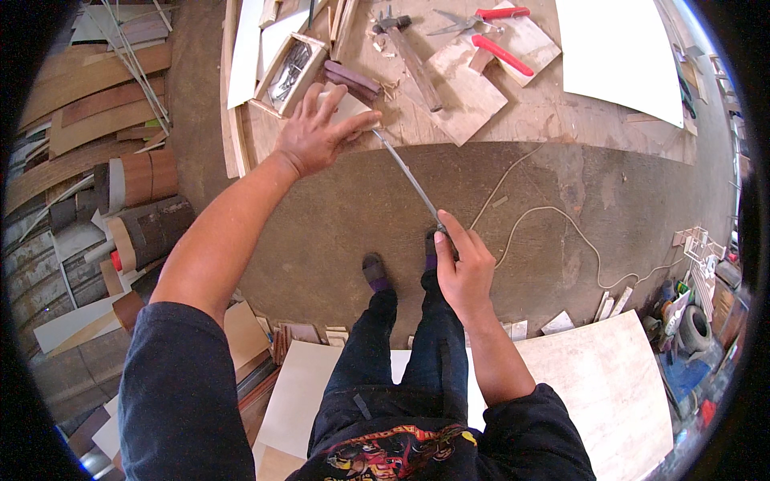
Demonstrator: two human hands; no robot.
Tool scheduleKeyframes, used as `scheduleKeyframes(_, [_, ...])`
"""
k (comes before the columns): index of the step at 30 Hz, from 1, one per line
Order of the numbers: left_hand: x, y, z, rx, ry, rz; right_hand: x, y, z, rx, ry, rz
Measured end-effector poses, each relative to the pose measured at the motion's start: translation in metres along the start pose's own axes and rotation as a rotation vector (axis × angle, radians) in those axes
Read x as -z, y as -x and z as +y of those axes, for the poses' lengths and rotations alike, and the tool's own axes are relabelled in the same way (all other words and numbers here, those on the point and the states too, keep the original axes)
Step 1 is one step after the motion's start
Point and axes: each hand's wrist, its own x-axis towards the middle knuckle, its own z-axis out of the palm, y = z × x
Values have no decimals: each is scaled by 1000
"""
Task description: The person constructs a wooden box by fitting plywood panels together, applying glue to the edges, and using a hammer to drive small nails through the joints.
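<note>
We see a silver-grey rod [408, 174], red-handled snips [504, 56] on the far side, a brown-handled hammer [415, 70] with a dark head, and a plain white sheet [618, 56] far right. The cord [553, 208] is cream, the floor [337, 192] brown. Near, our shirt [337, 429] is black with a red-and-yellow print [401, 454], our trousers [361, 341] dark blue.

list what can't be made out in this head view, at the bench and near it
All in the head view:
- Lower end of the metal rod: mostly hidden by the right grip.
- Full shape of the pale piece: covered by the left grip.
- Exact kind of the metal pieces in the small wooden box: too small and jumbled.
- Far end of the white sheet: cut off by the top edge.
</note>
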Motion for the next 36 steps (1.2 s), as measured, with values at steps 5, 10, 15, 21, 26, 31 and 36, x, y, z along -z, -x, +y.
scheduleKeyframes(5, [0, 1, 0, 2, 18, -6, 2, -1, -3, -28, -8, -21])
scheduleKeyframes(10, [2, -2, 0, 0, 12, -33, 2, 0, -1, -20, -16, -13])
scheduleKeyframes(15, [-3, 3, -1, 1, 17, 7, 0, 0, -2, 2, 6, -10])
scheduleKeyframes(21, [-1, 0, 0, -2, 9, -5, 3, 0, -2, -2, 4, -12])
scheduleKeyframes(26, [-1, 1, 1, 8, 4, -10, 3, -1, -4, -8, -1, -13])
scheduleKeyframes(31, [0, 0, 0, 3, 8, -14, 3, -1, -2, 6, 19, -13])
scheduleKeyframes(36, [0, -1, -1, 7, 10, -22, 11, -8, -8, 15, 151, -54])
